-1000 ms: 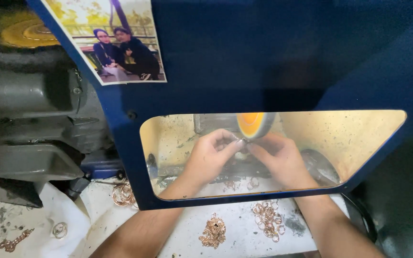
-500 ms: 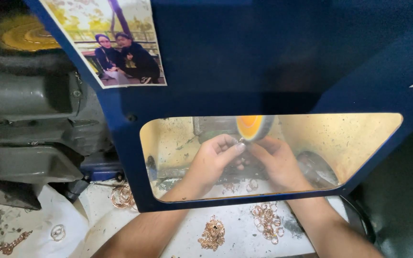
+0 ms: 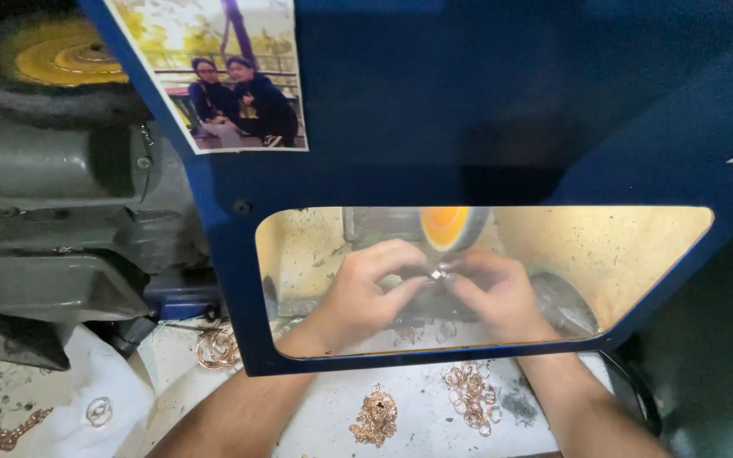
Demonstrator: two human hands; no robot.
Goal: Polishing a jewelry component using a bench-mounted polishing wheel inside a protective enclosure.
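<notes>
Behind the blue guard, your left hand and right hand pinch a small ring, fingers closed on it, just under the orange buffing wheel.

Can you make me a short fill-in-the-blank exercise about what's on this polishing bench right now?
1. Both hands, the left hand and right hand, pinch a small ring under the ____ buffing wheel.
2. The hands show through a window in the ____ guard panel.
3. A ____ is stuck on the panel's upper left.

Missing words: orange; blue; photograph
</notes>
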